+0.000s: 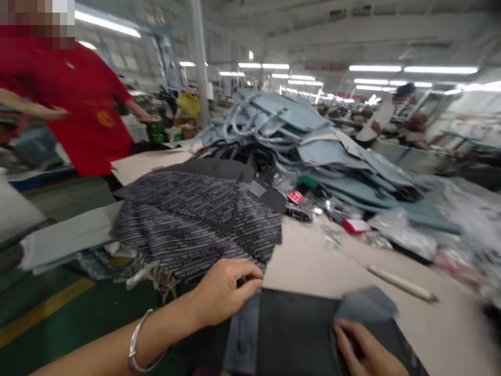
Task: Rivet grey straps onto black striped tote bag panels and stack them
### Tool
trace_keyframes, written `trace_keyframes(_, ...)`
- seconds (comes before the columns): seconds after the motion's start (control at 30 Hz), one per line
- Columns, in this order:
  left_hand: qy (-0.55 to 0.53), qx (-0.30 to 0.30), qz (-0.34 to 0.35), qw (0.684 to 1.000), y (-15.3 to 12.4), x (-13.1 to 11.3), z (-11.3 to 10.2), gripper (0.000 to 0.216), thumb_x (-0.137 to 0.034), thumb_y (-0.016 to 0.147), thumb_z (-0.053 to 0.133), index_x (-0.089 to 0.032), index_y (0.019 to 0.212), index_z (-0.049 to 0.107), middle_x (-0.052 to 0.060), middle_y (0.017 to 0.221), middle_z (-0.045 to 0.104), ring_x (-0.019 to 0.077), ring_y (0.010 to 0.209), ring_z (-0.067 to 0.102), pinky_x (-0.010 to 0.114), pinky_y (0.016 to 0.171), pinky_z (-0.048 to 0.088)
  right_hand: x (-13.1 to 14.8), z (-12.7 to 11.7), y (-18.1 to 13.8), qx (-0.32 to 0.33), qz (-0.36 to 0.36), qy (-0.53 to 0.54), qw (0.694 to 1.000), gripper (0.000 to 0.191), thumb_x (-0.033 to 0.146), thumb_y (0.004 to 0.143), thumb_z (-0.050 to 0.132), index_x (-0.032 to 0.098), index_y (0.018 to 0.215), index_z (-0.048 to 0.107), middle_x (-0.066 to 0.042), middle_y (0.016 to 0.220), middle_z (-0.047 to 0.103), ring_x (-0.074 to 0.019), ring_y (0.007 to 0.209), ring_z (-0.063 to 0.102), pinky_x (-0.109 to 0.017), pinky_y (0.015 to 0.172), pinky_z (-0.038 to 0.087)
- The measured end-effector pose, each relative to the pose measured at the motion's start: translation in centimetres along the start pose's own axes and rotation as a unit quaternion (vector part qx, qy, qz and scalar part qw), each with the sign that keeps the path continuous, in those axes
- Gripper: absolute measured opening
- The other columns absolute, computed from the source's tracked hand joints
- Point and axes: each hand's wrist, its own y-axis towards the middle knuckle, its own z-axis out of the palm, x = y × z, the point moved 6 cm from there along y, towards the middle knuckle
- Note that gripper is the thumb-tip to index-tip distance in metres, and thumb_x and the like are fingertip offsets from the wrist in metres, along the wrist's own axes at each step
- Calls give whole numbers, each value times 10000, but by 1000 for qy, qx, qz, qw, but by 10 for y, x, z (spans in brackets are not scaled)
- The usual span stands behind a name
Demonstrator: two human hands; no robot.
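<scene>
A dark grey fabric piece (297, 329) lies on the table's near edge in front of me. My left hand (223, 292), with a silver bangle on its wrist, pinches the upper left corner of that piece, fingers pressed together. My right hand (364, 350) grips the piece's right side, where a lighter grey flap (366, 305) is folded up over the fingers. Just beyond my left hand lies a stack of dark patterned fabric pieces (195, 219).
A tall heap of light blue fabric pieces (313, 141) fills the table's middle and right. A cardboard tube (401, 284) and a red tag (356, 225) lie on the beige table (313, 261). A person in red (82, 104) stands at left; another person (385, 117) is at work far right.
</scene>
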Motion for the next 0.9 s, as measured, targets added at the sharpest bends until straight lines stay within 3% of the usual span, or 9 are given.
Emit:
trace_keyframes(0.07,47,61,87,993,-5,-17,33,189,-190,921,540,-197,990,716,27,937,721,146,851,668,234,787,501,-8,-7,-22,39,24,-36,998,213,482,933,541,333,968,688,6,901,744,-194,740,721,-321,651,570)
trace_keyframes(0.17,112,121,171,971,-19,-29,78,235,-167,944,502,-209,1090,682,42,1067,706,153,910,689,241,809,547,-5,-8,-24,62,19,-69,995,250,398,971,490,243,960,685,-9,900,750,-169,746,724,-284,697,529)
trace_keyframes(0.27,163,104,189,963,-25,-30,99,280,-168,951,490,-204,1190,631,66,1184,681,174,954,703,278,824,584,5,-9,-14,55,4,-70,996,225,340,977,489,226,949,681,-7,884,746,-151,735,712,-256,701,498)
trace_keyframes(0.37,216,54,175,959,-18,-28,103,314,-184,944,509,-183,1243,601,98,1271,655,211,958,716,319,769,616,9,-11,-11,52,4,-65,997,201,311,969,500,225,947,681,-7,873,745,-147,737,707,-244,696,483)
trace_keyframes(0.53,263,44,182,946,-9,-21,110,311,-200,935,538,-175,1232,627,101,1295,658,215,870,736,340,729,632,6,-10,-15,55,14,-54,997,207,301,972,491,221,950,680,-16,879,735,-155,732,697,-260,697,480)
trace_keyframes(0.67,268,8,197,943,-9,-19,112,316,-194,969,445,-145,1199,657,110,1243,687,209,880,733,326,724,631,6,-12,-9,106,47,-12,993,180,271,952,506,238,940,683,-7,842,722,-172,744,689,-276,707,492)
trace_keyframes(0.77,273,-26,210,939,-10,-19,112,353,-181,985,384,-140,1182,674,112,1211,701,188,831,731,293,699,623,5,-23,10,146,56,39,987,171,263,932,530,253,892,696,1,834,723,-173,776,686,-274,729,507)
trace_keyframes(0.9,260,-65,225,937,-11,-19,111,376,-193,1003,351,-160,1158,693,102,1183,710,159,800,722,249,698,607,-17,-42,59,96,70,-33,992,206,298,935,519,236,919,716,-18,906,757,-183,834,703,-282,776,528)
